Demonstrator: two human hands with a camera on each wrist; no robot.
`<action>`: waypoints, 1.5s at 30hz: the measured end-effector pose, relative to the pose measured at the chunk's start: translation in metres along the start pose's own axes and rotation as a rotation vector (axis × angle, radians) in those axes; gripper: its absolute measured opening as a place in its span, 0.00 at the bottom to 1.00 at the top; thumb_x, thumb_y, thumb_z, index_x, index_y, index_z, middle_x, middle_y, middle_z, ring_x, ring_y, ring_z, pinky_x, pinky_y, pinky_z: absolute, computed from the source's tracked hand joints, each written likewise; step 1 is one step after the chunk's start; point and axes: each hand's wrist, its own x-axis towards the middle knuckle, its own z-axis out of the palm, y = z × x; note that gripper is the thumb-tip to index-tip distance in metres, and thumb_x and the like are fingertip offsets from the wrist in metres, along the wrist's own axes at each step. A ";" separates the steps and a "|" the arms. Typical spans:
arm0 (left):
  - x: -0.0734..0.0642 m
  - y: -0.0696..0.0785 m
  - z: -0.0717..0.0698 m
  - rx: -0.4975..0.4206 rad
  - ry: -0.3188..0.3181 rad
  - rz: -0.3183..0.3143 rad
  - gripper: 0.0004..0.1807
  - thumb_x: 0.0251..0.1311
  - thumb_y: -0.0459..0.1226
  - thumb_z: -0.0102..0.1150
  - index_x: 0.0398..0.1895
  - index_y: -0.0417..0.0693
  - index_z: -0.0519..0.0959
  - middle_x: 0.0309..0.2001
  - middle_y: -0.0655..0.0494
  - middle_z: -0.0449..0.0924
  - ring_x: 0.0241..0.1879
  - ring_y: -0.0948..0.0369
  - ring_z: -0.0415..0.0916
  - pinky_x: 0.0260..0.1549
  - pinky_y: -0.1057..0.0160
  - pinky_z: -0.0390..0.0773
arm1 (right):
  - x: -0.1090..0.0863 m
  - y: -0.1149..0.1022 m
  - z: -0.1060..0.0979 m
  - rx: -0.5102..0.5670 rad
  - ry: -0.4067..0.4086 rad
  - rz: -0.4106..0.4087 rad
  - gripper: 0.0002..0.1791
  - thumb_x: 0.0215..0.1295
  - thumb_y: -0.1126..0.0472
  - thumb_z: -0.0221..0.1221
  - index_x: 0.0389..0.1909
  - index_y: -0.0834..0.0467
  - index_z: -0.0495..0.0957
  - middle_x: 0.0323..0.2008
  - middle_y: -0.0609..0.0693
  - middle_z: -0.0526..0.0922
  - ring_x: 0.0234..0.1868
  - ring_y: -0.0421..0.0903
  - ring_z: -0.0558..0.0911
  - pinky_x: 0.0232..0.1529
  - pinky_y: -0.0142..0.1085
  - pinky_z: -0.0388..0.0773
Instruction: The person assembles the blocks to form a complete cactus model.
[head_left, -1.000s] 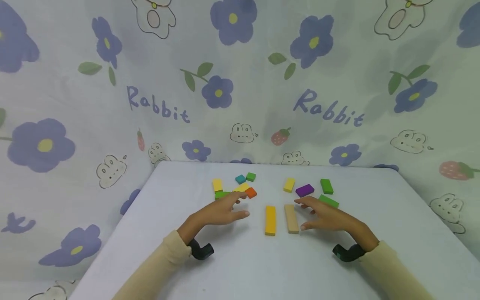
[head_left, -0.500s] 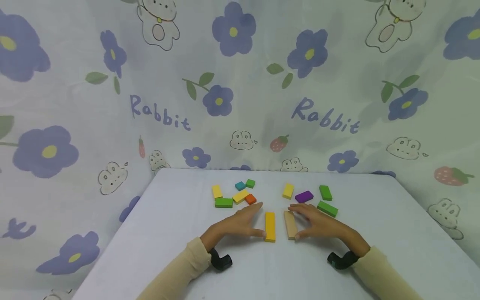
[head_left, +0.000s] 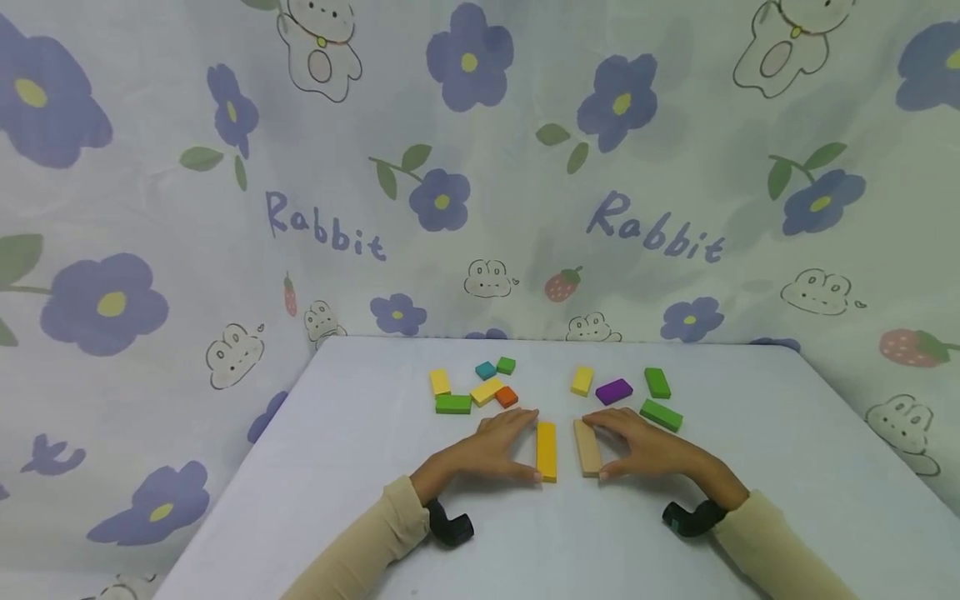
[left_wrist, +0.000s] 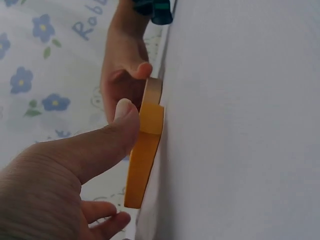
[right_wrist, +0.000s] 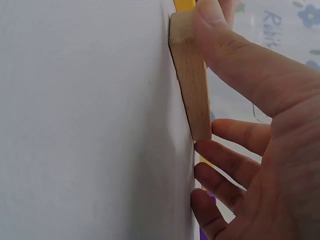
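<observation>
Orange block is lying on the table, left hand curved around it lengthwise, thumb at the near end, though I can't tell if it's really gripped. Right hand pinches the plain wood block just beside it, thumb and finger at the ends. Colored blocks are scattered farther back, then a flowery cloth with "Rabbit" readable twice in purple.

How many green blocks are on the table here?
4: a long green block beyond the left hand, a small green one beside the blue block, and a far one and near one beyond the right hand. The hands could hide more.
</observation>
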 end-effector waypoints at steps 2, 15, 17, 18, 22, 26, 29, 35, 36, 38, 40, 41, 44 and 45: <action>-0.001 0.002 0.000 -0.003 0.006 0.019 0.55 0.55 0.66 0.63 0.80 0.56 0.51 0.79 0.55 0.53 0.79 0.54 0.49 0.73 0.43 0.54 | 0.000 0.000 0.000 0.002 -0.001 -0.006 0.50 0.52 0.35 0.69 0.72 0.56 0.66 0.70 0.57 0.69 0.68 0.61 0.67 0.66 0.63 0.67; 0.000 0.006 0.001 0.000 0.113 0.053 0.47 0.52 0.65 0.66 0.74 0.59 0.65 0.72 0.62 0.65 0.74 0.57 0.58 0.70 0.46 0.61 | 0.002 0.002 0.000 -0.029 0.009 -0.018 0.50 0.53 0.34 0.69 0.72 0.56 0.66 0.70 0.58 0.69 0.68 0.62 0.66 0.66 0.64 0.66; -0.002 0.007 0.002 -0.023 0.145 0.051 0.46 0.52 0.64 0.67 0.73 0.60 0.67 0.72 0.62 0.67 0.73 0.58 0.59 0.70 0.46 0.61 | 0.003 0.001 0.001 -0.039 0.013 -0.018 0.50 0.53 0.34 0.69 0.72 0.55 0.66 0.70 0.58 0.70 0.68 0.61 0.67 0.66 0.63 0.67; -0.005 0.008 0.002 -0.036 0.154 0.048 0.45 0.52 0.64 0.67 0.73 0.60 0.67 0.72 0.62 0.67 0.73 0.58 0.59 0.71 0.45 0.62 | 0.004 0.001 0.002 -0.043 0.018 -0.018 0.50 0.53 0.34 0.69 0.72 0.55 0.67 0.69 0.57 0.70 0.68 0.60 0.67 0.66 0.63 0.67; -0.023 0.018 0.004 -0.043 0.151 0.064 0.44 0.54 0.62 0.66 0.73 0.61 0.67 0.71 0.62 0.66 0.72 0.57 0.61 0.70 0.46 0.64 | 0.007 0.002 0.005 -0.045 0.039 -0.008 0.49 0.52 0.31 0.68 0.72 0.53 0.68 0.69 0.56 0.71 0.69 0.58 0.68 0.66 0.61 0.68; -0.043 0.025 0.012 -0.005 0.106 0.097 0.46 0.53 0.67 0.64 0.74 0.62 0.66 0.71 0.63 0.66 0.70 0.58 0.63 0.68 0.47 0.67 | 0.007 0.003 0.008 -0.019 0.080 0.006 0.48 0.53 0.33 0.69 0.71 0.53 0.69 0.69 0.56 0.71 0.70 0.60 0.68 0.66 0.61 0.68; -0.050 0.026 0.019 0.029 0.095 0.118 0.47 0.53 0.68 0.62 0.75 0.61 0.64 0.72 0.64 0.66 0.71 0.60 0.63 0.68 0.48 0.66 | 0.007 0.000 0.010 -0.007 0.123 0.022 0.47 0.54 0.35 0.69 0.71 0.55 0.69 0.69 0.58 0.70 0.71 0.62 0.67 0.66 0.62 0.68; -0.053 0.024 0.028 0.046 0.139 0.119 0.51 0.52 0.70 0.61 0.75 0.57 0.61 0.71 0.65 0.67 0.70 0.63 0.63 0.67 0.49 0.65 | 0.014 -0.014 0.013 0.056 0.178 0.045 0.47 0.55 0.36 0.69 0.71 0.55 0.68 0.70 0.60 0.68 0.71 0.64 0.67 0.65 0.64 0.67; -0.054 0.025 0.029 0.045 0.142 0.120 0.51 0.52 0.71 0.61 0.75 0.57 0.61 0.71 0.65 0.67 0.70 0.62 0.63 0.68 0.48 0.65 | 0.014 -0.017 0.014 0.068 0.181 0.041 0.47 0.55 0.36 0.69 0.71 0.55 0.68 0.70 0.60 0.69 0.70 0.63 0.68 0.65 0.64 0.68; -0.055 0.026 0.031 0.052 0.143 0.123 0.52 0.52 0.72 0.59 0.76 0.57 0.61 0.71 0.64 0.67 0.71 0.61 0.62 0.68 0.47 0.65 | 0.015 -0.021 0.016 0.087 0.187 0.039 0.46 0.54 0.37 0.70 0.71 0.54 0.69 0.69 0.57 0.70 0.68 0.60 0.70 0.65 0.62 0.69; -0.057 0.028 0.032 0.064 0.141 0.127 0.52 0.52 0.73 0.57 0.76 0.59 0.61 0.72 0.64 0.66 0.72 0.60 0.61 0.68 0.46 0.64 | 0.016 -0.025 0.019 0.091 0.195 0.030 0.46 0.53 0.37 0.70 0.71 0.54 0.69 0.67 0.54 0.72 0.65 0.55 0.73 0.65 0.59 0.71; -0.058 0.029 0.032 0.067 0.139 0.128 0.51 0.52 0.73 0.57 0.76 0.59 0.62 0.72 0.64 0.65 0.72 0.60 0.60 0.68 0.46 0.64 | 0.016 -0.026 0.020 0.093 0.202 0.019 0.46 0.54 0.37 0.70 0.70 0.54 0.69 0.67 0.53 0.72 0.64 0.53 0.75 0.65 0.58 0.71; -0.061 0.031 0.033 0.076 0.140 0.135 0.51 0.52 0.72 0.58 0.76 0.62 0.62 0.70 0.64 0.65 0.71 0.60 0.60 0.68 0.46 0.65 | 0.018 -0.030 0.024 0.102 0.228 -0.015 0.46 0.54 0.38 0.71 0.70 0.55 0.70 0.65 0.51 0.73 0.60 0.49 0.77 0.64 0.56 0.73; -0.062 0.032 0.033 0.073 0.140 0.138 0.51 0.52 0.72 0.59 0.76 0.62 0.62 0.70 0.64 0.65 0.70 0.60 0.61 0.68 0.46 0.65 | 0.019 -0.031 0.025 0.098 0.236 -0.028 0.45 0.54 0.39 0.71 0.70 0.56 0.70 0.65 0.51 0.73 0.59 0.48 0.78 0.64 0.55 0.73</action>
